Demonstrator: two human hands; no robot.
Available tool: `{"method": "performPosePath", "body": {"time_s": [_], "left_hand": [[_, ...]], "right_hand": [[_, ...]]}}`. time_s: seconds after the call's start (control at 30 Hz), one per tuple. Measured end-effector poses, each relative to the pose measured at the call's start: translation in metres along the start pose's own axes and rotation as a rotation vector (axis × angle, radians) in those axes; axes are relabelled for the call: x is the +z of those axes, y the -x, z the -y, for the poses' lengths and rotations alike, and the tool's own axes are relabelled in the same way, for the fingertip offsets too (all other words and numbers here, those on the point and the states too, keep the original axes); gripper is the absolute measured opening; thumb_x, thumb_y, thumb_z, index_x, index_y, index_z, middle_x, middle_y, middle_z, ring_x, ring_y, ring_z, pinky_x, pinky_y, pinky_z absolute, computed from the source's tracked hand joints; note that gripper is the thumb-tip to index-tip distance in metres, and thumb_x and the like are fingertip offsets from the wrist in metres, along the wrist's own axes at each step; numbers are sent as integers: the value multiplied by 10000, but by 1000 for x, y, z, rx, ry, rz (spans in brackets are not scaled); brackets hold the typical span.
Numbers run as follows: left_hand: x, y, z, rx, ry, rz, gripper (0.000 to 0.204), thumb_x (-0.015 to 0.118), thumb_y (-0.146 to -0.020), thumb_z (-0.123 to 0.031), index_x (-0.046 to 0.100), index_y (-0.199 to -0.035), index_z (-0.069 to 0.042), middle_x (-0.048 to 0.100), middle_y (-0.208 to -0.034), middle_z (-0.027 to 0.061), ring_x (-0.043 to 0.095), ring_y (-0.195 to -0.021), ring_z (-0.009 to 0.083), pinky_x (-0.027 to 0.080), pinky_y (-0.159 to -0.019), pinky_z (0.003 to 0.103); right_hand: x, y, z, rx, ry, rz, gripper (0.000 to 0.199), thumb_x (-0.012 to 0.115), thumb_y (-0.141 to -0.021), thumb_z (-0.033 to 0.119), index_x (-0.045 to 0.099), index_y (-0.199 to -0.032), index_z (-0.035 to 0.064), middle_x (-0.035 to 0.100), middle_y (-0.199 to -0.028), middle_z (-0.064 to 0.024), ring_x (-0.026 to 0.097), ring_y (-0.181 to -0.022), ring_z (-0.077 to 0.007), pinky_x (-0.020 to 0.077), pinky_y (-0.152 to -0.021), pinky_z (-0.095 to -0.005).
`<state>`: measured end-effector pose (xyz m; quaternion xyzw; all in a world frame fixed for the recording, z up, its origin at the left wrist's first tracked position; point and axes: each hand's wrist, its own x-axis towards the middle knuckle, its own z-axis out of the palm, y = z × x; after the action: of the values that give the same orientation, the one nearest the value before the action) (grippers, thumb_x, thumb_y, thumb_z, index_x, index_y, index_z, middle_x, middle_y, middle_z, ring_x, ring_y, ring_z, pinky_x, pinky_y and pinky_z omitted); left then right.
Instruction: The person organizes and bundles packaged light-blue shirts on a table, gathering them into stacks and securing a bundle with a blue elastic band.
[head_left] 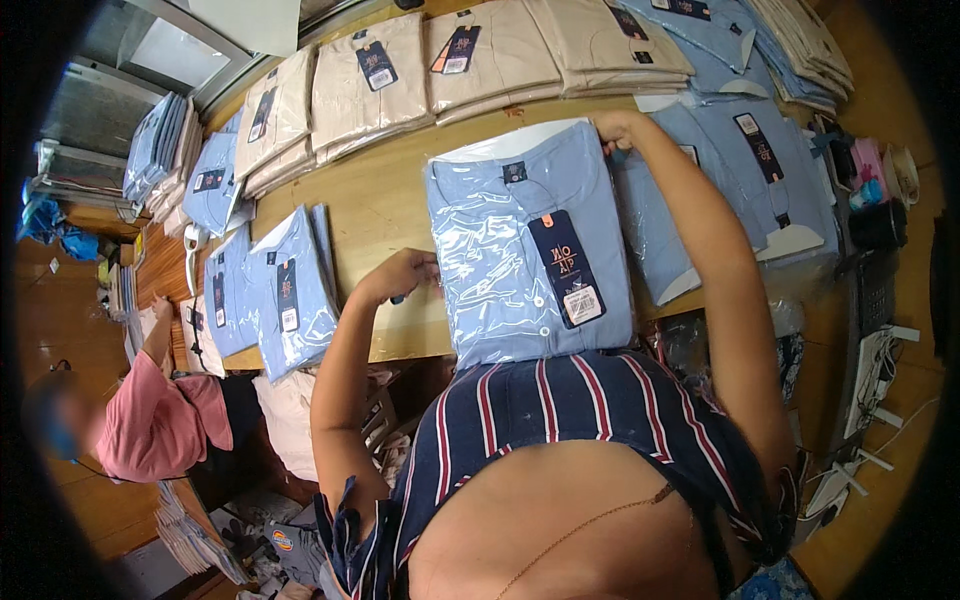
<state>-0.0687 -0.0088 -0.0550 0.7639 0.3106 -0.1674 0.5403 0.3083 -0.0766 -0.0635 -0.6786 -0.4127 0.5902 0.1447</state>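
Observation:
A folded light-blue shirt in a clear plastic bag (480, 250) lies in front of me at the table's near edge. On its front hangs a dark navy tag (560, 265) with a white sticker. My left hand (405, 275) is closed at the bag's left edge, fingertips against the plastic; something small and dark shows by the fingers, too small to name. At the far right corner, my right hand (617, 131) pinches the bag's edge with bent fingers. White backing (470, 152) shows along the bag's far edge.
Bagged beige shirts (370, 90) stand in stacks along the far side. More bagged blue shirts lie right (720, 190) and left (290, 290). A person in a pink top (155, 430) works at far left. White power strips (870, 390) and cables lie at far right.

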Motion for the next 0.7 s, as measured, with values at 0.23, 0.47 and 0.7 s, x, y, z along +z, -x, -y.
{"method": "performPosePath", "body": {"time_s": [0.23, 0.47, 0.7], "left_hand": [[10, 54, -20, 7, -306, -18, 165, 472, -751, -128, 567, -701, -3, 545, -713, 90, 506, -589, 139, 390, -511, 258], [7, 76, -7, 368, 348, -72, 316, 489, -776, -254, 506, -616, 18, 501, -1041, 128, 401, -1036, 243, 250, -901, 336], [42, 60, 31, 499, 931, -442, 153, 533, -750, -101, 536, -853, 11, 520, -829, 61, 472, -927, 215, 314, -858, 320]], "right_hand": [[68, 41, 5, 116, 146, 59, 136, 392, -684, 66, 518, -663, 21, 448, -463, -56, 352, -343, -115, 234, -302, -272], [73, 74, -24, 54, 561, 176, 137, 454, -677, 76, 540, -671, -31, 511, -468, -83, 453, -383, -151, 328, -349, -306], [50, 124, -40, -157, 357, -38, 175, 476, -742, 124, 567, -715, -23, 447, -448, -24, 401, -386, -93, 336, -399, -249]]}}
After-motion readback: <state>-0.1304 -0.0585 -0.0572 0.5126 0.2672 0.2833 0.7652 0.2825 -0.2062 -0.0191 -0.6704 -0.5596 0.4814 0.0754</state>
